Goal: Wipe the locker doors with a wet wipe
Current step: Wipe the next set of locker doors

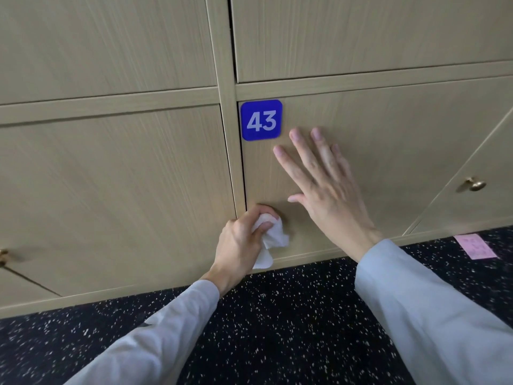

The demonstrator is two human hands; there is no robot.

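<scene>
A light wood locker door (374, 140) in the bottom row carries a blue square plate marked 43 (261, 120) in its upper left corner. My left hand (241, 240) is shut on a crumpled white wet wipe (270, 237) and presses it against the lower left corner of this door, near the gap by the frame post. My right hand (322, 182) lies flat on the door with fingers spread, just below and right of the number plate, holding nothing.
Neighbouring doors surround it: one to the left (111, 190) with a brass knob (2, 257) at the frame edge, one to the right with a brass knob (476, 184). A dark speckled floor (291, 315) runs below. A pink paper (474, 245) lies on the floor at right.
</scene>
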